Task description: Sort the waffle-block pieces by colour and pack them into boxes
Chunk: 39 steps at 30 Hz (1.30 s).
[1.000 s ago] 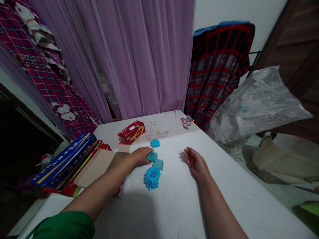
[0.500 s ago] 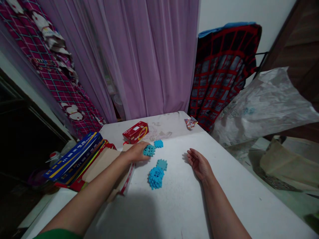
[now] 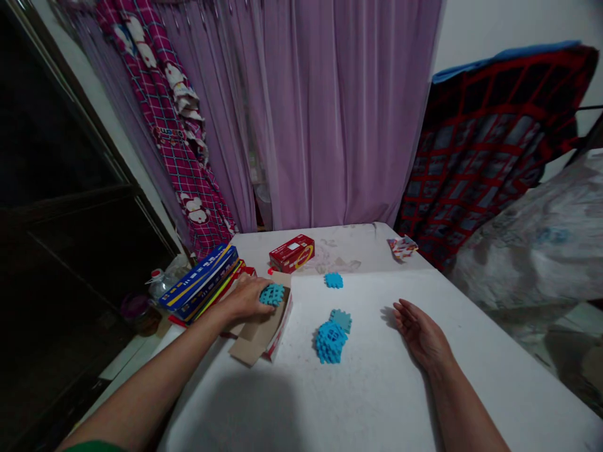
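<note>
My left hand (image 3: 247, 297) grips teal interlocking plastic pieces (image 3: 272, 295), holding them over an open cardboard box (image 3: 258, 333) with its flaps spread. How many pieces it holds I cannot tell. On the table to the right, a stack of blue interlocking pieces (image 3: 330, 344) stands against a flat teal piece (image 3: 342, 320). Farther back lies a single bright blue piece (image 3: 334, 280). My right hand (image 3: 423, 333) rests on the tabletop right of the stack, palm turned inward, fingers loosely curled and apart, with nothing in it.
A closed red box (image 3: 292, 253) sits behind the open one. Blue boxes (image 3: 200, 276) lean at the table's left side. A crumpled wrapper (image 3: 402, 247) lies near the far right corner of the white table (image 3: 372, 402). Purple curtains (image 3: 330, 125) hang behind.
My left hand has carried the teal pieces leftward from the table, over the open box. The view has swung left, and my right hand stays on the table.
</note>
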Each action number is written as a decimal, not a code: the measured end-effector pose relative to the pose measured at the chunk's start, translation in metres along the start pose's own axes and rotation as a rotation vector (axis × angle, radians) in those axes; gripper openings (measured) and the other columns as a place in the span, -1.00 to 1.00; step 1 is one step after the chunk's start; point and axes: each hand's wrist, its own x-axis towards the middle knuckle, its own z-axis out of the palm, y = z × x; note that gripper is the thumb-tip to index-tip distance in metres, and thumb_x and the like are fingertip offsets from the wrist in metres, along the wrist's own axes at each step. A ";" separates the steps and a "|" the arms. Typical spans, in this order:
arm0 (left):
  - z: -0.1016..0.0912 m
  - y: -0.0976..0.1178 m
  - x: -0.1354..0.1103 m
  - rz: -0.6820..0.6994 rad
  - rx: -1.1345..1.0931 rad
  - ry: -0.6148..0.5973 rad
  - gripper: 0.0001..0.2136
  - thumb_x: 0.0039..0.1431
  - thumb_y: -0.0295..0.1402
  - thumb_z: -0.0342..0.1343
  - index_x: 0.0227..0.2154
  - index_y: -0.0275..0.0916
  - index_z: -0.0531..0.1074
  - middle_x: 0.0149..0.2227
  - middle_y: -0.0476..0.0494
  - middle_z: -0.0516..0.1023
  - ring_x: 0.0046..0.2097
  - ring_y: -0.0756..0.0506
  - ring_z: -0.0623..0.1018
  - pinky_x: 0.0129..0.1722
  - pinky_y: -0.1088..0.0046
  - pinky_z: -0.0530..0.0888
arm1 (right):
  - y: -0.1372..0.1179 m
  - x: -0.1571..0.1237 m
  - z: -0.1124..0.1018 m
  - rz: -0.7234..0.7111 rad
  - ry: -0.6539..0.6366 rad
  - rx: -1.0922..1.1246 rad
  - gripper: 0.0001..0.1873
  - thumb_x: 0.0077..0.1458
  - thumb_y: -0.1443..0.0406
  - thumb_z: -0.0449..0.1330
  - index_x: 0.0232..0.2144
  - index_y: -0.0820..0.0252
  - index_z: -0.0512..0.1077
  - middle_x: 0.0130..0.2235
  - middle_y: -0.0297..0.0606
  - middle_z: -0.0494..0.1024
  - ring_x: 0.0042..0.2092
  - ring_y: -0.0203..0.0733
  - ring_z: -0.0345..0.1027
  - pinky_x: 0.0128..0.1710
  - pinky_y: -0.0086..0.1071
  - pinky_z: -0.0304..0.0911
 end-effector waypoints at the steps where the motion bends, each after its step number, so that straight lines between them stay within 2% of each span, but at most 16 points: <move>1: 0.003 0.000 0.001 -0.004 0.001 -0.006 -0.56 -0.09 -0.17 0.25 -0.10 -0.20 0.46 -0.06 -0.20 0.55 0.02 -0.29 0.46 0.09 0.16 0.24 | 0.000 0.000 0.000 -0.002 -0.001 -0.005 -0.72 -0.25 0.28 0.44 -0.38 0.21 0.58 -0.38 -0.27 0.64 -0.44 -0.32 0.50 -0.48 -0.59 0.46; 4: 0.013 -0.004 0.005 -0.002 -0.003 -0.002 -0.56 -0.09 -0.17 0.25 -0.09 -0.17 0.46 -0.05 -0.18 0.55 0.04 -0.28 0.44 0.11 0.14 0.22 | 0.001 0.001 -0.001 -0.013 0.003 -0.014 -0.70 -0.28 0.28 0.44 -0.38 0.21 0.58 -0.38 -0.26 0.64 -0.43 -0.31 0.50 -0.48 -0.59 0.45; 7: 0.024 -0.012 0.006 0.005 0.009 0.033 -0.37 -0.13 -0.15 0.28 0.08 -0.17 0.35 0.11 -0.25 0.44 0.15 -0.33 0.34 0.20 0.05 0.10 | 0.001 0.003 -0.002 -0.008 0.010 -0.017 -0.70 -0.28 0.28 0.44 -0.37 0.20 0.58 -0.37 -0.27 0.64 -0.42 -0.31 0.51 -0.48 -0.59 0.46; 9: 0.028 -0.017 0.002 0.006 0.006 0.068 -0.32 -0.12 -0.15 0.28 0.13 -0.18 0.29 0.16 -0.26 0.38 0.20 -0.33 0.30 0.23 0.03 0.06 | 0.001 0.003 -0.003 -0.001 0.008 -0.016 -0.71 -0.27 0.28 0.44 -0.37 0.19 0.58 -0.37 -0.27 0.64 -0.42 -0.30 0.51 -0.49 -0.58 0.46; 15: 0.024 -0.017 -0.017 0.018 -0.035 0.163 -0.59 0.05 -0.33 0.15 0.01 -0.16 0.38 0.07 -0.19 0.46 0.15 -0.23 0.35 0.19 0.12 0.16 | 0.001 0.003 -0.002 0.001 0.019 -0.020 -0.68 -0.31 0.26 0.46 -0.39 0.19 0.58 -0.37 -0.27 0.65 -0.42 -0.30 0.50 -0.48 -0.58 0.46; 20: 0.016 0.010 -0.014 0.087 -0.037 0.203 -0.69 0.13 -0.38 0.09 -0.04 -0.16 0.44 0.00 -0.18 0.53 0.07 -0.22 0.42 0.13 0.13 0.20 | 0.000 -0.002 0.003 -0.022 0.009 -0.047 -0.65 -0.34 0.25 0.48 -0.39 0.20 0.59 -0.38 -0.28 0.64 -0.44 -0.32 0.49 -0.51 -0.59 0.44; 24: 0.004 0.036 0.003 0.199 -0.044 0.183 -0.78 0.18 -0.38 0.07 -0.13 -0.13 0.50 -0.05 -0.12 0.57 0.03 -0.19 0.45 0.08 0.18 0.23 | -0.001 -0.004 0.006 -0.044 -0.015 -0.089 -0.67 -0.32 0.26 0.49 -0.40 0.19 0.59 -0.37 -0.26 0.65 -0.42 -0.31 0.49 -0.50 -0.57 0.45; 28: -0.001 0.058 0.037 0.282 0.004 0.119 -0.80 0.17 -0.36 0.10 -0.16 -0.10 0.54 -0.09 -0.09 0.59 -0.01 -0.18 0.48 0.05 0.20 0.25 | 0.000 -0.003 0.005 -0.058 -0.036 -0.109 -0.68 -0.30 0.25 0.49 -0.39 0.18 0.59 -0.36 -0.25 0.65 -0.42 -0.28 0.50 -0.50 -0.51 0.46; 30: 0.006 0.070 0.057 0.376 0.037 0.032 -0.82 0.15 -0.35 0.14 -0.18 -0.09 0.55 -0.12 -0.08 0.61 -0.02 -0.18 0.49 0.04 0.23 0.26 | 0.000 -0.002 0.004 -0.059 -0.040 -0.115 -0.68 -0.29 0.25 0.48 -0.38 0.17 0.58 -0.35 -0.25 0.64 -0.42 -0.27 0.50 -0.51 -0.48 0.46; 33: 0.027 0.087 0.083 0.511 0.069 -0.113 -0.82 0.12 -0.32 0.20 -0.19 -0.08 0.55 -0.13 -0.08 0.62 -0.01 -0.18 0.49 0.02 0.27 0.29 | 0.001 -0.003 0.004 -0.054 -0.036 -0.123 -0.67 -0.30 0.24 0.49 -0.39 0.15 0.58 -0.36 -0.27 0.64 -0.42 -0.27 0.50 -0.51 -0.48 0.46; 36: 0.048 0.097 0.102 0.574 0.107 -0.206 -0.65 0.05 -0.24 0.27 -0.06 -0.06 0.48 0.01 -0.10 0.55 0.06 -0.21 0.46 0.01 0.29 0.32 | 0.001 -0.003 0.006 -0.057 -0.037 -0.120 -0.64 -0.33 0.21 0.51 -0.38 0.16 0.58 -0.37 -0.28 0.65 -0.42 -0.32 0.49 -0.49 -0.54 0.45; 39: 0.062 0.100 0.114 0.596 0.152 -0.260 -0.51 0.01 -0.21 0.30 0.04 -0.09 0.40 0.10 -0.17 0.48 0.10 -0.24 0.44 0.02 0.29 0.34 | 0.001 -0.003 0.007 -0.063 -0.038 -0.110 -0.63 -0.33 0.20 0.51 -0.39 0.16 0.58 -0.37 -0.28 0.65 -0.42 -0.33 0.48 -0.49 -0.55 0.44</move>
